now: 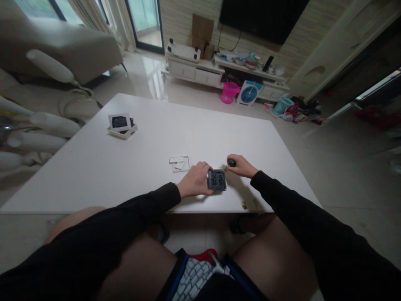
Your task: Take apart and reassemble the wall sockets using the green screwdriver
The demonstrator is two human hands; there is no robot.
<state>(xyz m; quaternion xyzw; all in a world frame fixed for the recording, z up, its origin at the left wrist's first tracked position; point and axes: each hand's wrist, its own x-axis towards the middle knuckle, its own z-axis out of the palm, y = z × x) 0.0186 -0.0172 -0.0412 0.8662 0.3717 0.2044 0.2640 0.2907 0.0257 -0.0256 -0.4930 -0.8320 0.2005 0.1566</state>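
My left hand (196,179) is closed around the left side of a dark grey, square wall socket or switch module (217,180), its dark face with small fittings turned up. To its right, my right hand (242,166) is wrapped round the green and black handle of a screwdriver (232,162). The screwdriver's tip is near the module's upper right corner; whether it touches is too small to tell. Just left of my left hand lie a white frame plate (181,169) and a flat white piece (176,159).
A white open box (124,134) with another dark module in a white frame (119,122) stands at the table's far left. A small yellow and blue sticker or figure (244,205) is near the front edge of the white table (150,138).
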